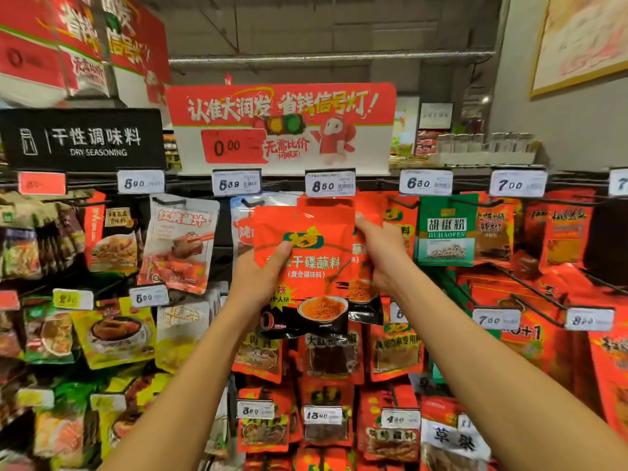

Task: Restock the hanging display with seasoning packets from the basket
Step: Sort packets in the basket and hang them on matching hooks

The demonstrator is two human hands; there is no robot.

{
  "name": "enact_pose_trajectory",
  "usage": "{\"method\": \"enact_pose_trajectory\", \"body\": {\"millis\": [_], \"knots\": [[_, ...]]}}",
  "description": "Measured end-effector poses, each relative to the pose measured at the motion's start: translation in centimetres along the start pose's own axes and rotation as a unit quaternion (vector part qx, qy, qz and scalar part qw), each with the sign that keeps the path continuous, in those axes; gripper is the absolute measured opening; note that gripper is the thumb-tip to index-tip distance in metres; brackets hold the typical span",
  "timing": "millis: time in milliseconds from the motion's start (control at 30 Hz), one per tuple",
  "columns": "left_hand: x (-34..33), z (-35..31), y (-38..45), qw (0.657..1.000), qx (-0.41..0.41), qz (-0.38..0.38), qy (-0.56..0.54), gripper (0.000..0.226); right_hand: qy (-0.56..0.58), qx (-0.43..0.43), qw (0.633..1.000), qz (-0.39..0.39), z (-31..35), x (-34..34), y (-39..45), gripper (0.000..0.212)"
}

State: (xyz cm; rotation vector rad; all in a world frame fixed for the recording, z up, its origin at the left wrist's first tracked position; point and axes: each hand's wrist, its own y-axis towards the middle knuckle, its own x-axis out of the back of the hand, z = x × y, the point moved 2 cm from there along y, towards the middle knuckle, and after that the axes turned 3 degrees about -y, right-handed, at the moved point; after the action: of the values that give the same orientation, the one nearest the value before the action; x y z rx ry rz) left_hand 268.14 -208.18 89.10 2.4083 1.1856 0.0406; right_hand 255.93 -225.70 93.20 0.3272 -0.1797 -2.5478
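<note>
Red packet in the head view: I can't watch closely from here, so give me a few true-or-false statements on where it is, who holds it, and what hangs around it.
1. Both hands are on packets at the display. True: the left hand grips the red packet at its lower left, and the right hand holds packets at its right edge.
2. The red packet is held just under the 8.50 price tag. True.
3. The green pepper packet hangs to the left of the red packet. False: it hangs to the right.
4. The black sign reads FRESH PRODUCE. False: it reads DRY SEASONING.
</note>
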Motion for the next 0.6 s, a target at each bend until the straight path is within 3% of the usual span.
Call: {"method": "enact_pose_trajectory", "body": {"millis": [133, 600], "knots": [[-0.1, 0.0, 0.8, 1.000, -0.006, 0.014, -0.008, 0.010, -0.006, -0.023, 1.000, 0.001, 0.2, -1.0, 1.0, 0.015], [-0.9, 1.0, 3.0, 0.999, 0.018, 0.026, -0.034, 0.022, -0.021, -0.030, 0.999, -0.004, 0.2, -1.7, 2.4, 0.026]]}}
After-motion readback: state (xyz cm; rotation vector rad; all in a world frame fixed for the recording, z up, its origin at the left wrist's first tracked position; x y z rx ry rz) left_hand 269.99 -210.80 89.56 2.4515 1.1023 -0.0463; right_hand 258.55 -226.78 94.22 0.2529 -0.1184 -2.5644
